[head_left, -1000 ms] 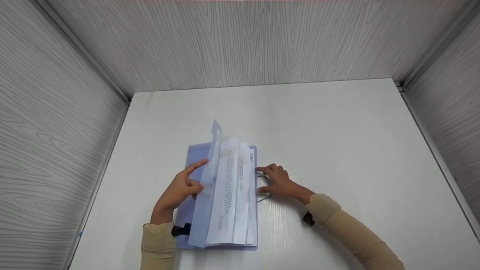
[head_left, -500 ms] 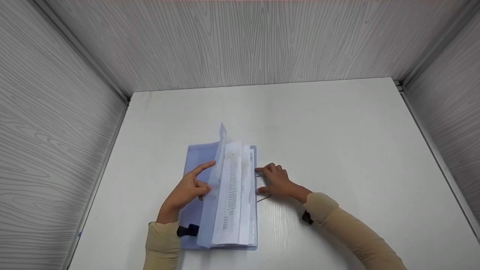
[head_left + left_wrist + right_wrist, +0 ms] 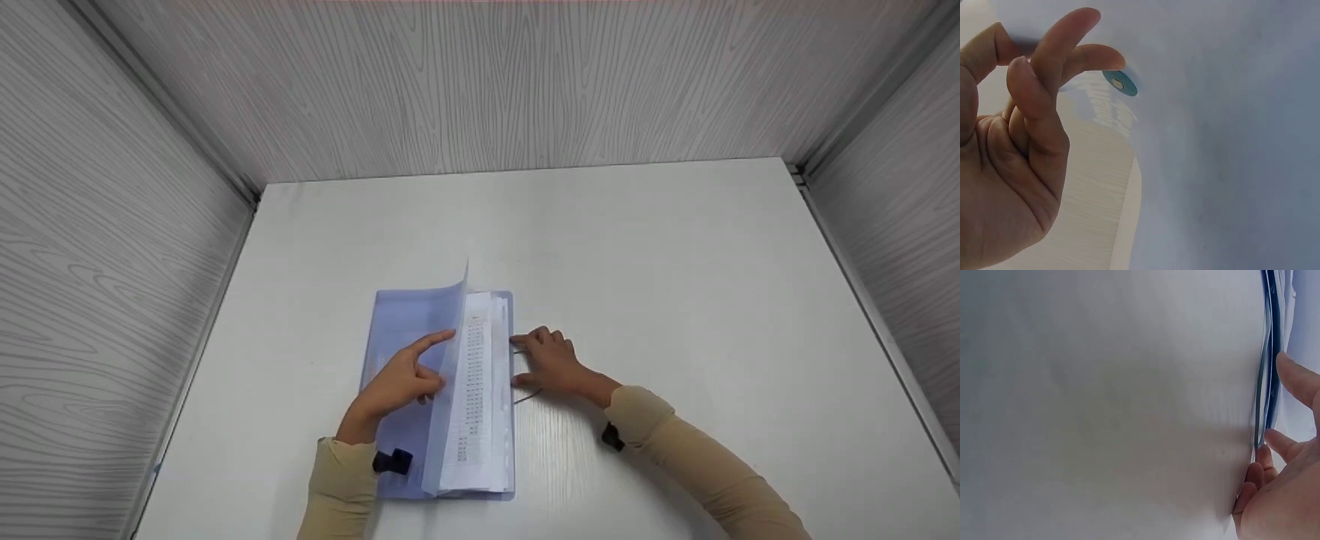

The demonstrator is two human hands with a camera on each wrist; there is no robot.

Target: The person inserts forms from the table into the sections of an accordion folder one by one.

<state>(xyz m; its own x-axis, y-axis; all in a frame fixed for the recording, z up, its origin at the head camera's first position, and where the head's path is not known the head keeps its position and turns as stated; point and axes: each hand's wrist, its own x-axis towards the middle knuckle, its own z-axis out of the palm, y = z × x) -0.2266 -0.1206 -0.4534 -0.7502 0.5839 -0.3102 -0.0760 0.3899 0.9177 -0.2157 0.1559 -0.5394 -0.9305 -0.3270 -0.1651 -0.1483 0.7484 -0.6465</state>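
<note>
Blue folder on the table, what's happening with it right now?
A person is working on a pale blue folder lying on the white table. The left hand holds the translucent flap raised over the printed sheets inside. The right hand rests on the table with its fingertips against the folder's right edge, next to a thin elastic cord. The flap is not flat on the papers; part of the printed stack shows.

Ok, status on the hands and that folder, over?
Left hand pinches the raised folder cover. Right hand rests at the blue folder right edge, fingertips on it. Printed sheets exposed inside. Nothing in the way.
</note>
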